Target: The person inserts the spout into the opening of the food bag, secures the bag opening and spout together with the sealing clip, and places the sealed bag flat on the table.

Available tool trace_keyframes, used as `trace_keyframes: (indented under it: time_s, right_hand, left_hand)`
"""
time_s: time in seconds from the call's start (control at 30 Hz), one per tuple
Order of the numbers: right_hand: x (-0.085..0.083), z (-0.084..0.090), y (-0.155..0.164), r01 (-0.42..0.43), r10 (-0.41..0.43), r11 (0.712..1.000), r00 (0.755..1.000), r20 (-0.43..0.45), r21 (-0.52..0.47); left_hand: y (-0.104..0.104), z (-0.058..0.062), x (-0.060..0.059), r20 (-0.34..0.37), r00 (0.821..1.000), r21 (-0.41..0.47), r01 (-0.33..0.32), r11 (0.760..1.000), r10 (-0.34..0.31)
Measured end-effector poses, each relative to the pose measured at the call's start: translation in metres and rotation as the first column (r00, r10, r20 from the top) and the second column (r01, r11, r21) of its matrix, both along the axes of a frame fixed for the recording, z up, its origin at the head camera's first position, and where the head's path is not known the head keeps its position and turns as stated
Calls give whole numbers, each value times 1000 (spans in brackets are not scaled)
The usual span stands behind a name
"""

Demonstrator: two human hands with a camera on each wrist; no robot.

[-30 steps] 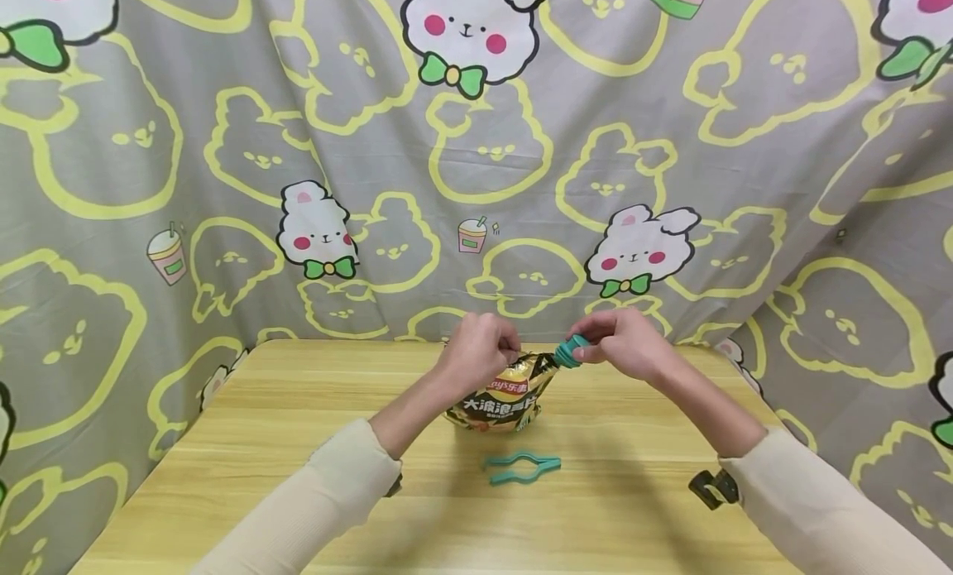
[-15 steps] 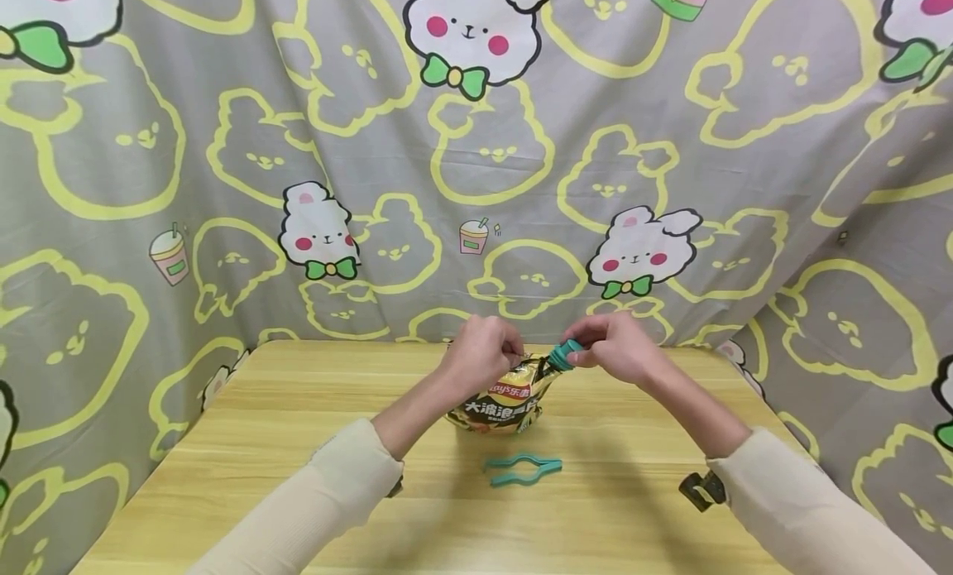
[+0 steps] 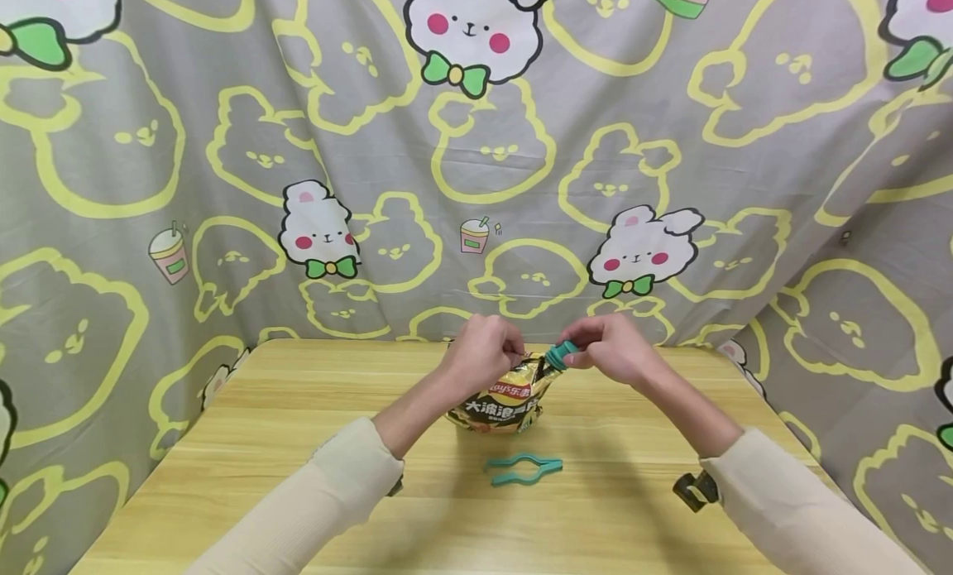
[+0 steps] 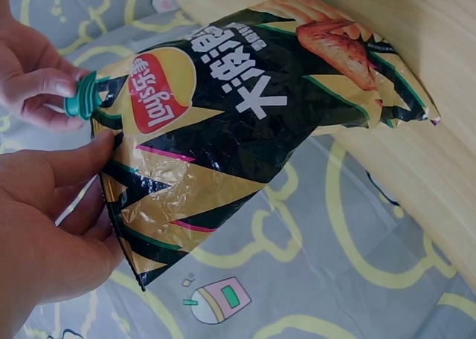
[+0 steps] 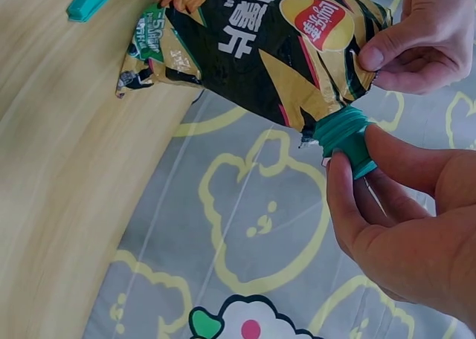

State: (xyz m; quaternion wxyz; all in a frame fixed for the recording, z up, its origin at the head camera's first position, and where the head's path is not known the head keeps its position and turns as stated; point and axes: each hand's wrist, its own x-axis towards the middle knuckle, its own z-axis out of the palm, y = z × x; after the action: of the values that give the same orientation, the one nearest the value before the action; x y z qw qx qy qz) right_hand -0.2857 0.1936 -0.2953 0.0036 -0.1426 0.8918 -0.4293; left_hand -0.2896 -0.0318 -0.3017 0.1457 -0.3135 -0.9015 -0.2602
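A black and gold potato chip bag (image 3: 500, 408) stands tilted near the table's far edge. Its top edge is pinched by my left hand (image 3: 480, 352), thumb on the printed side in the left wrist view. My right hand (image 3: 616, 348) pinches a teal ribbed spout-like piece (image 5: 348, 140) between thumb and fingers. That piece sits at the top corner of the bag (image 5: 260, 56), which meets its ribbed end. From the left wrist view, the spout piece (image 4: 84, 96) overlaps the corner beside my left thumb.
On the wooden table (image 3: 335, 443), in front of the bag, lies a teal two-armed clamp (image 3: 551, 466) with curved arms. A grey curtain (image 3: 387, 161) with yellow cartoon outlines hangs behind and beside the table.
My right hand has moved left and slightly down, bringing the teal spout piece closer against the bag's corner. The left hand keeps its pinch and place; the clamp lies where it was.
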Motion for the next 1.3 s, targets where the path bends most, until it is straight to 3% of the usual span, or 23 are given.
trace_keyframes:
  time_s: [0.33,0.83,1.3]
  right_hand:
    - [0,-4,2,-5,6,1000,1000,9,-22]
    - [-2,-6,0,3,-3,1000,1000,10,23]
    - [-3,-6,-5,9,-8,1000,999,50,-13]
  left_hand:
    - [-3,1,-2,-3,1000,-2,-1,1000,1]
    - [-2,2,-1,-15,1000,10,1,1000,-1]
    - [-4,1,-3,-19,1000,13,-11,1000,12]
